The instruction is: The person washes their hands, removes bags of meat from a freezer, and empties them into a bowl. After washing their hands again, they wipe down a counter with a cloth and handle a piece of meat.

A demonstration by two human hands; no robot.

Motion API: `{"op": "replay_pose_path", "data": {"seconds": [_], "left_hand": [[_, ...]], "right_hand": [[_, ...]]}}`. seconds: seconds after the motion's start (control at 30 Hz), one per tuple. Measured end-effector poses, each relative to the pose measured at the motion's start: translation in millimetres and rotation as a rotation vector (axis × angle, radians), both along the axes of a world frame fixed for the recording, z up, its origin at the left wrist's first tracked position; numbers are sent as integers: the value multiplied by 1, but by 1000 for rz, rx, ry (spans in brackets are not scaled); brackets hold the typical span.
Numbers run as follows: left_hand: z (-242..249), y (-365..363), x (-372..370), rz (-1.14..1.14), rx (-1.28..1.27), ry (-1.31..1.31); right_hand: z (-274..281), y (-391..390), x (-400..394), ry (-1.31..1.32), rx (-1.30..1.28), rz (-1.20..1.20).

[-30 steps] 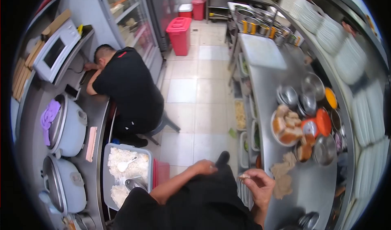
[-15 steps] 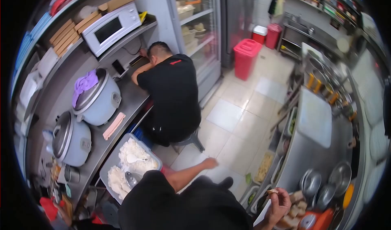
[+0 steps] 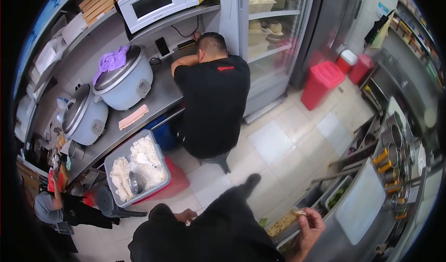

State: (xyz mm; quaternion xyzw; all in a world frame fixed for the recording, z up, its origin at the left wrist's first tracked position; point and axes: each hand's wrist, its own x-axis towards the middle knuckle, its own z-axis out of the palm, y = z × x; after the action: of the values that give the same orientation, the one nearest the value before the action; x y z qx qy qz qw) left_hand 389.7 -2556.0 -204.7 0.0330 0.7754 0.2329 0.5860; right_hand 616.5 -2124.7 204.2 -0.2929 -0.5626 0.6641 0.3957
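Note:
My right hand [image 3: 310, 227] is raised at the lower right, closed, with a small pale-brown food piece [image 3: 298, 212] pinched between thumb and fingers. Just beyond it sits a long container of chopped yellowish food [image 3: 284, 226] in the counter's edge. My left hand [image 3: 186, 215] is low by my dark-clothed legs, its fingers curled and partly hidden; what it holds, if anything, I cannot make out. To its upper left stands a grey tub [image 3: 166, 178] of white rice [image 3: 147, 164], with a white scoop [image 3: 143, 158] and a metal bowl [image 3: 135, 182] in it.
A person in a black shirt [image 3: 213, 104] sits leaning on the steel counter [image 3: 162, 88], beside two rice cookers [image 3: 123, 88]. Another person [image 3: 49, 206] stands at the lower left. A white cutting board [image 3: 360, 204] lies on the right counter. A red bin [image 3: 320, 85] stands by the fridge.
The view has swung left, so the room appears further right and the other person at lower left shows more fully. My left hand has drawn back towards my legs. My right hand still holds the food piece.

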Motion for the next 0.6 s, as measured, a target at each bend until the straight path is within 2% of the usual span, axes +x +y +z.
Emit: {"op": "replay_pose_path", "data": {"seconds": [0.03,0.13,0.2,0.27,0.33,0.37,0.4,0.47,0.53,0.6], "left_hand": [[-3,10,2,51,144,-48],[-54,76,-29,-313,299,237],[-47,168,-58,70,-304,11],[-6,265,-101,-108,-275,120],[-34,348,-137,-159,3,287],[-41,407,-154,-355,-115,425],[-21,457,-171,-443,-54,420],[13,551,-187,-380,41,476],[51,635,-196,-420,182,470],[56,699,-195,-422,331,522]], "right_hand": [[1,17,-11,-2,-6,26],[7,63,-42,-5,6,40],[15,89,-57,9,22,17],[20,117,-74,62,46,-6],[13,151,-83,62,67,-12],[14,165,-91,56,55,-42],[16,176,-95,46,35,-73],[17,201,-100,41,37,-70],[12,226,-99,64,32,-64],[29,249,-101,-92,-89,-116]]}}
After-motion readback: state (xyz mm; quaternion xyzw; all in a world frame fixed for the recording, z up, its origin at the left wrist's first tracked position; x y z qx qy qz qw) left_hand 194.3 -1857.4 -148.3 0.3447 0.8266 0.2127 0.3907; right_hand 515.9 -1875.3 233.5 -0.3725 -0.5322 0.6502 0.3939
